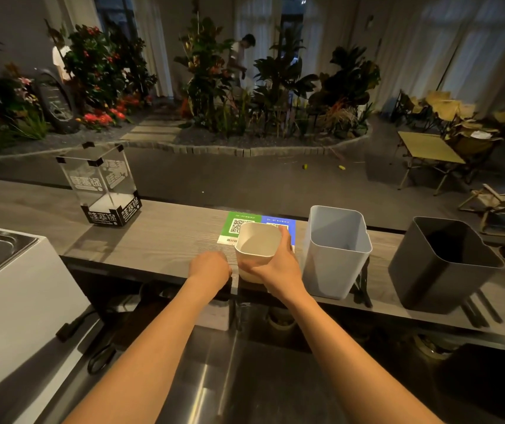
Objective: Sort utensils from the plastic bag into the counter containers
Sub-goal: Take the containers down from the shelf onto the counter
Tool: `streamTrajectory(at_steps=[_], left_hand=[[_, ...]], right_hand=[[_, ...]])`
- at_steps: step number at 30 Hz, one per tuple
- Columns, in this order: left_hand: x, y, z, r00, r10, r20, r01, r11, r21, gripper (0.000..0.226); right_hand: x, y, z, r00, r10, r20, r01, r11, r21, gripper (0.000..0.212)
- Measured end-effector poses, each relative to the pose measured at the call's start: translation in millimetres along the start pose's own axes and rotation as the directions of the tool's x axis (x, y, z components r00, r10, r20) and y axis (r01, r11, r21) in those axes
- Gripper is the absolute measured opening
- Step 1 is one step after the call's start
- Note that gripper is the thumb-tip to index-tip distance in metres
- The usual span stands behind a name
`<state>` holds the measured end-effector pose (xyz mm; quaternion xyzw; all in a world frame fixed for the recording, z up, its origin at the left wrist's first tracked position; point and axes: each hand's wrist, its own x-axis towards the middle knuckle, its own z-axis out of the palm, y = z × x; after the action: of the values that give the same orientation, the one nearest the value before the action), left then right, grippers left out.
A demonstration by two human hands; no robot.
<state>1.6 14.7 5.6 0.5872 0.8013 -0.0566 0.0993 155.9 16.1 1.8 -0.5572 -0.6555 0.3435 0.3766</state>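
A small cream container stands on the wooden counter, and my right hand grips its right side, fingers curled over the rim. My left hand rests on the counter just left of the container, fingers curled down and out of sight. To the right stand a taller pale blue-grey container and a dark grey container. Black utensils lie on the counter between those two, and more black utensils lie by the dark container's base. All three containers look empty. No plastic bag is in view.
A green and blue QR-code card lies behind the cream container. A clear acrylic box stands at the counter's back left. A white appliance with a steel tray is at the left. A steel sink lies below my arms.
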Motion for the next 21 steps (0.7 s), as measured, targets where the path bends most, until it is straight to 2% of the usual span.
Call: streamTrajectory(at_steps=[4, 7, 9, 12, 16, 19, 21], left_hand=[[-4, 0, -1, 0.998, 0.058, 0.019, -0.059, 0.996, 0.073, 0.032], [-16, -3, 2, 0.994, 0.102, -0.029, -0.097, 0.988, 0.120, 0.035], [-25, -7, 5, 0.989, 0.114, -0.091, -0.111, 0.993, 0.037, 0.032], [-40, -16, 0, 0.972, 0.103, -0.212, -0.147, 0.967, -0.207, 0.025], [-69, -24, -21, 0.916, 0.042, -0.399, -0.248, 0.840, -0.483, 0.006], [-97, -28, -28, 0.842, 0.002, -0.540, -0.400, 0.675, -0.620, 0.020], [-119, -30, -27, 0.817, 0.061, -0.573, -0.492, 0.592, -0.638, 0.023]], right_hand=[[-3, -5, -3, 1.000, -0.002, 0.023, 0.001, 1.000, 0.029, 0.114], [-6, -6, -4, 0.999, -0.018, 0.040, 0.016, 0.999, 0.044, 0.113], [-9, -7, -5, 0.999, -0.035, 0.038, 0.033, 0.998, 0.062, 0.113], [-16, -5, -7, 0.997, -0.083, 0.004, 0.082, 0.991, 0.108, 0.112], [-28, -11, -13, 0.986, -0.152, -0.070, 0.161, 0.975, 0.154, 0.113], [-43, -17, -19, 0.974, -0.211, -0.084, 0.222, 0.961, 0.166, 0.111], [-57, -18, -24, 0.971, -0.228, -0.074, 0.237, 0.959, 0.155, 0.115]])
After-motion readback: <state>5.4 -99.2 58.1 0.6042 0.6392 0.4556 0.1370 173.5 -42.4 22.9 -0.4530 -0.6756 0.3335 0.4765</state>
